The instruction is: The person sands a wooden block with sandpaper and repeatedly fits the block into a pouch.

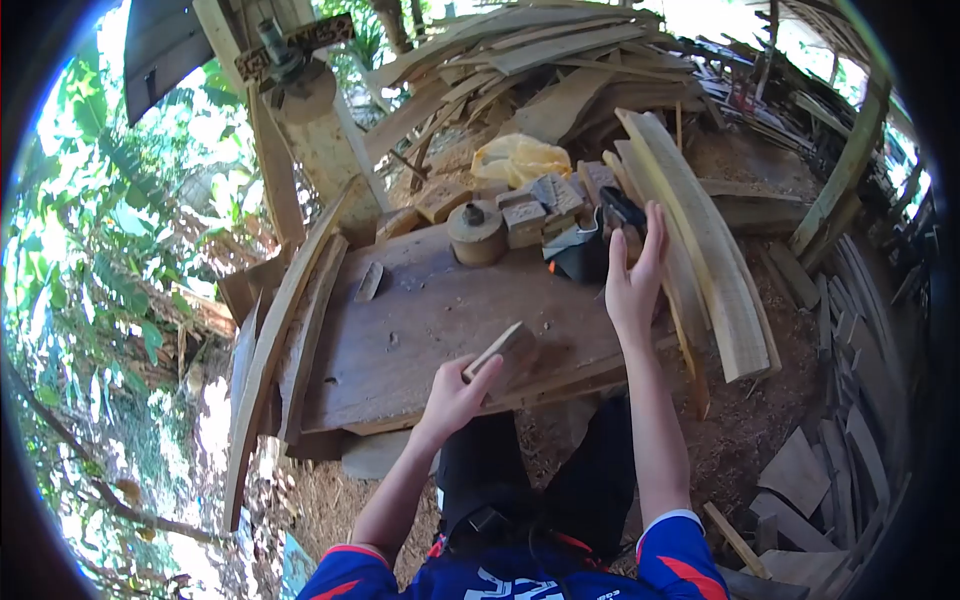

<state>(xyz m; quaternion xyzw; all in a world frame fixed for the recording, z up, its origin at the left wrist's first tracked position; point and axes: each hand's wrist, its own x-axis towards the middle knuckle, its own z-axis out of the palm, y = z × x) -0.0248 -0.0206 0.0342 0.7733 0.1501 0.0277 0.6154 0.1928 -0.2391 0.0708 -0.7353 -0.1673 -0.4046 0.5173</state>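
Near the front edge of the wooden worktable (430, 310), my left hand (457, 392) is wrapped round a small flat piece of wood (495, 350), which points up and to the right. My right hand (636, 280) is raised at the table's right side with its fingers stretched up, beside a black object (622, 208) and a dark pouch-like item (582, 255). Whether its fingertips touch the black object I cannot tell. Left of these stand wooden blocks (553, 193) and a round wooden piece (477, 234) with a knob on top.
Long boards lean along the table's right side (705, 240) and left side (270, 370). A yellowish plastic bag (520, 158) lies behind the blocks. A large pile of planks (560, 60) rises at the back. A wooden post (330, 150) stands at the back left; offcuts (800, 480) lie at the right.
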